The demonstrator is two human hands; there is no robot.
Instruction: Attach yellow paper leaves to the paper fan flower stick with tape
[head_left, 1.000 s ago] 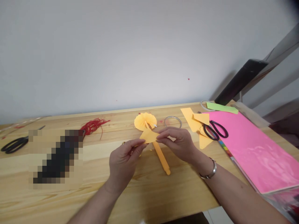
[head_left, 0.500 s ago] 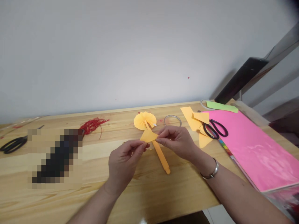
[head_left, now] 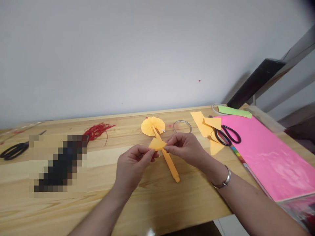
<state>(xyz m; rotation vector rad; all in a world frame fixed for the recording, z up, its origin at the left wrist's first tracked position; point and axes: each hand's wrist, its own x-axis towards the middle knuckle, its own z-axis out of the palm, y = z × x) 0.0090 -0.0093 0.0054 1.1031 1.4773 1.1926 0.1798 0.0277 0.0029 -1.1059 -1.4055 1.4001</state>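
Note:
A small orange paper piece (head_left: 157,144) is pinched between both hands above the table. My left hand (head_left: 134,164) grips its lower left edge with thumb and fingers, and my right hand (head_left: 185,147) holds its right corner. Behind the piece, on the wooden table, lies a rolled orange paper stick (head_left: 170,165). A round, pleated orange paper fan (head_left: 152,126) sits beyond the hands, with a narrow folded strip running down from it. The piece hides where the strip and the stick come near each other.
Right of the hands are a metal ring (head_left: 182,126), orange paper scraps (head_left: 199,124), black-handled scissors (head_left: 231,134), pink sheets (head_left: 273,160) and a green strip (head_left: 235,111). Leftward lie red threads (head_left: 98,131), a blurred dark object (head_left: 61,165) and other scissors (head_left: 15,151).
The lower edge of the orange piece now looks curled or folded up. My left hand has shifted slightly right and up; my right hand has hardly moved.

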